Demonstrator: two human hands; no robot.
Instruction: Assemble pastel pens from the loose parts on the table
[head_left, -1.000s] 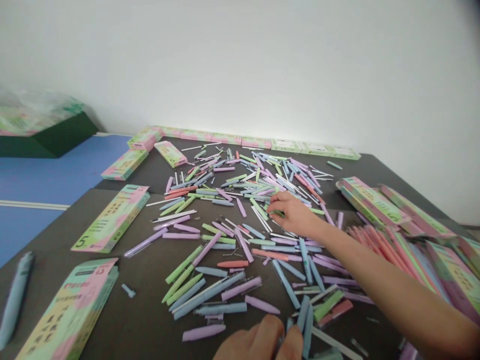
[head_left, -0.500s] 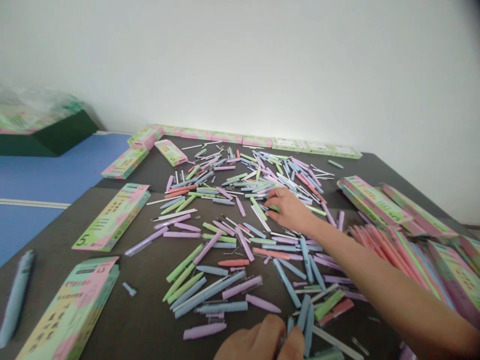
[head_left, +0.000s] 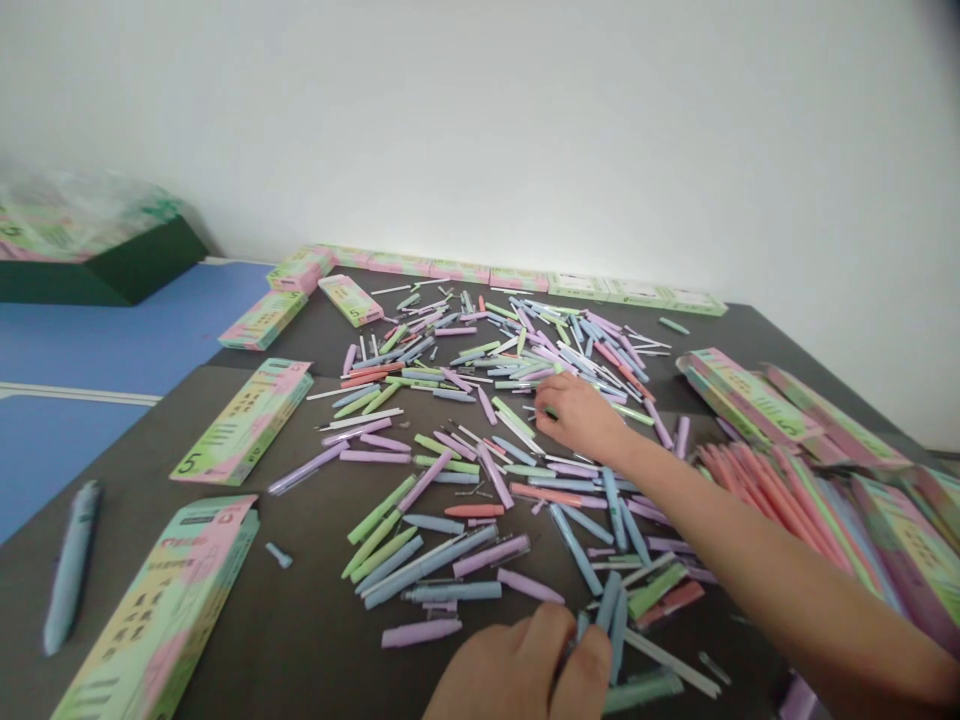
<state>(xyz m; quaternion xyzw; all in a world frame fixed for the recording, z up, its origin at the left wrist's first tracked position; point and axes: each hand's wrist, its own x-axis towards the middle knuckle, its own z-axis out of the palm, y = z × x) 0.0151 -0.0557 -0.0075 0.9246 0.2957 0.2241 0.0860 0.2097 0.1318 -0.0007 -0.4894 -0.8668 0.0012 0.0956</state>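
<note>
My right hand (head_left: 577, 412) reaches into the middle of the scattered pen parts, its fingers curled down close to the table. A bit of green shows between thumb and fingers, too small to name. At the bottom edge my left hand (head_left: 525, 665) is closed, thumb against the fingers; whatever it holds is hidden. Just right of it lie blue pen barrels (head_left: 617, 630). Around both hands are purple, green, blue and coral barrels, such as a purple barrel (head_left: 491, 556) and a coral tip section (head_left: 474, 511). White refills (head_left: 671, 662) lie among them.
Pen boxes (head_left: 244, 420) line the left side and a row of boxes (head_left: 517, 280) the back. At right are more boxes (head_left: 757, 395) and a bundle of coral pens (head_left: 780, 500). A blue pen (head_left: 71, 565) lies far left. A dark green bin (head_left: 142, 262) stands on a blue table (head_left: 75, 345).
The view has shifted slightly, so the table's things sit a little further right. Both hands stay nearly where they were, fingers still curled.
</note>
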